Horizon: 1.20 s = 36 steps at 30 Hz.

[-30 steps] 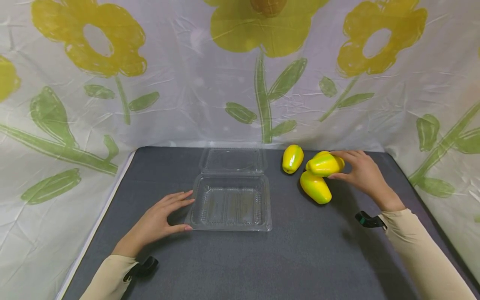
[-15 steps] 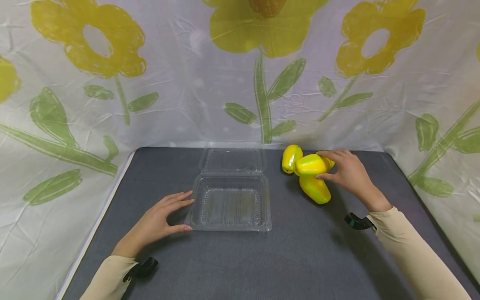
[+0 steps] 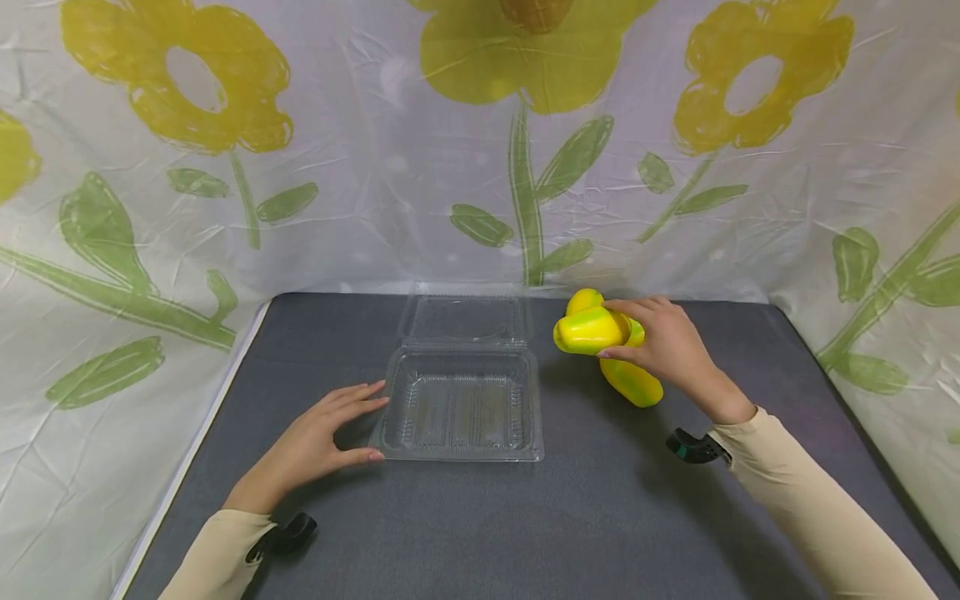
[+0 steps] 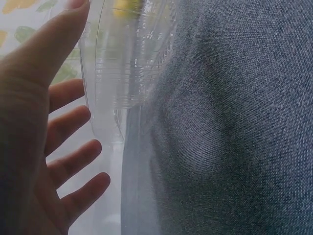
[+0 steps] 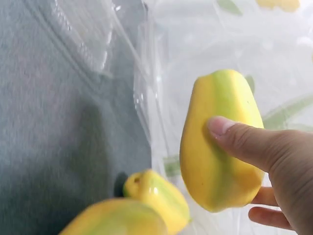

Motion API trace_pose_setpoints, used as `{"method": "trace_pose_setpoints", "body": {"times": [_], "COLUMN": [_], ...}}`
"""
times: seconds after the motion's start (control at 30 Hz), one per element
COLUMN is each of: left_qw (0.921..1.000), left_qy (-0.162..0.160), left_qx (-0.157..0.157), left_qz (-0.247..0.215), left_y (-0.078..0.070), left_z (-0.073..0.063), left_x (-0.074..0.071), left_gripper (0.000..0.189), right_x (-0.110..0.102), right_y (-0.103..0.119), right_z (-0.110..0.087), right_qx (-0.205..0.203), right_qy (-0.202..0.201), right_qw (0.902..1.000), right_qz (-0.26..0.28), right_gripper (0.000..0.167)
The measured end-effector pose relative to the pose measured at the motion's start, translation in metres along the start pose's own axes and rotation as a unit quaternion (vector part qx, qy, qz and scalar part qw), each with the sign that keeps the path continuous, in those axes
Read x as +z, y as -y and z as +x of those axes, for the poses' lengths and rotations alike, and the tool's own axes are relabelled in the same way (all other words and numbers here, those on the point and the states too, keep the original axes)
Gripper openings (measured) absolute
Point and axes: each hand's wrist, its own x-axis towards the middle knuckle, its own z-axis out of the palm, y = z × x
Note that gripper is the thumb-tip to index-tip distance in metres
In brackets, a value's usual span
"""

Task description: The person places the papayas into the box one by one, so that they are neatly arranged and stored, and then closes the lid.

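Yellow-green fruit (image 3: 588, 332) is up off the table (image 3: 480, 525), right of the clear container (image 3: 462, 417), pinched between the right hand's (image 3: 663, 343) thumb and fingers, with other fruits (image 3: 632, 385) close by. At the container's left edge, the left hand (image 3: 315, 446) has its fingers apart, gripping nothing; I can't tell whether they touch it.
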Motion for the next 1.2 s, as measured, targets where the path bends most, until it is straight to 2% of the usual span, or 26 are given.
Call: {"method": "trace_pose_setpoints", "body": {"times": [0.47, 0.7, 0.97, 1.2], "left_qw": [1.0, 0.9999, 1.0, 0.9998], "left_qy": [0.006, 0.008, -0.003, 0.006], "left_qx": [-0.006, -0.013, -0.006, -0.013], "left_qz": [-0.002, -0.006, -0.004, -0.012], "left_y": [-0.001, -0.003, -0.002, -0.003], "left_z": [0.002, 0.001, 0.0, 0.0], "left_x": [-0.002, -0.001, -0.001, -0.001], "left_gripper": [0.078, 0.078, 0.079, 0.08], "right_x": [0.012, 0.026, 0.041, 0.053], "right_y": [0.04, 0.055, 0.07, 0.084], "right_z": [0.012, 0.016, 0.018, 0.019], "right_qx": [0.013, 0.012, 0.021, 0.026], "right_qy": [0.018, 0.025, 0.037, 0.039], "right_qw": [0.9991, 0.9969, 0.9944, 0.9921], "right_qz": [0.036, 0.073, 0.097, 0.117], "right_gripper": [0.074, 0.072, 0.072, 0.073]}}
